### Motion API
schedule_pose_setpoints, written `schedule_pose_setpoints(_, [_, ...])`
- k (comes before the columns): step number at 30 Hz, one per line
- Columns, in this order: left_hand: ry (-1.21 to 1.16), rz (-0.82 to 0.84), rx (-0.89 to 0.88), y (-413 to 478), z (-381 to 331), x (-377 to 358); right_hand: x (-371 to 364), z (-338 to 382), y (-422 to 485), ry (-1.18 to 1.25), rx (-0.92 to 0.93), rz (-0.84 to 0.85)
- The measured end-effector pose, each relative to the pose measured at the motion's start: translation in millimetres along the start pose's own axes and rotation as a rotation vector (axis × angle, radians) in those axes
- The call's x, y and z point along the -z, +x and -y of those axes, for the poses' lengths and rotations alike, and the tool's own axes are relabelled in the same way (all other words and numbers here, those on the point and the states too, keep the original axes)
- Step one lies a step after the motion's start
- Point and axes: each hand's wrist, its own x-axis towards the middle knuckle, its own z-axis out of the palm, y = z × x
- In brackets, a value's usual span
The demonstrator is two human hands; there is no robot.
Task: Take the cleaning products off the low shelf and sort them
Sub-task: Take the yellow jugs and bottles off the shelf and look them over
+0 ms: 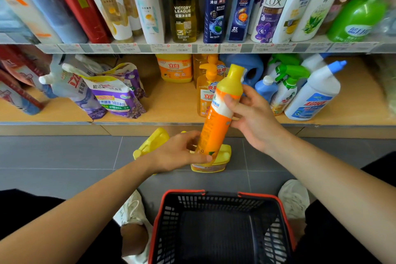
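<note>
Grey floor tiles point(64, 156) are running up to a store shelf, and nearest the camera a black basket point(169, 216) with a red rim is sitting between two white shoes point(294, 197). Just beyond it both hands are holding one tilted orange bottle point(220, 118) with a yellow cap above the floor: the left hand point(182, 152) is curling round its base, and the right hand point(255, 113) is gripping its upper body. Behind them a yellow jug point(152, 143) and a second yellow container point(224, 153) are resting on the tiles. Farther back, the low shelf point(171, 103) is carrying purple pouches point(115, 96), an orange pump bottle point(205, 92), a green spray bottle point(287, 83) and a white bottle point(315, 96) with a blue cap. Shampoo bottles point(184, 10) are lining the shelf above.
</note>
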Motion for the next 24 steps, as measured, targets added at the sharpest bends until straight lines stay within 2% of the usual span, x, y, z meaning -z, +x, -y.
schedule_pose_setpoints(4, [-0.016,-0.139,0.019,0,0,2,5,4,5,0.035,-0.004,-0.04])
schedule_pose_setpoints(7, [-0.132,-0.273,0.007,-2,-3,4,13,8,10,-0.126,0.021,-0.1])
schedule_pose_setpoints(12, [-0.353,-0.406,-0.02,-2,-9,13,23,7,15,-0.298,-0.092,-0.259])
schedule_pose_setpoints(15, [-0.521,-0.486,-0.058,-2,-15,21,26,4,14,-0.453,-0.175,-0.276])
schedule_pose_setpoints(18, [-0.508,-0.561,-0.119,-4,-20,34,29,-1,12,-0.585,-0.213,-0.257])
schedule_pose_setpoints(20, [-0.464,-0.593,-0.139,-6,-23,37,31,-5,10,-0.685,-0.157,-0.241])
schedule_pose_setpoints(24, [-0.301,-0.671,-0.188,-8,-31,37,32,-8,12,-0.837,0.103,-0.26])
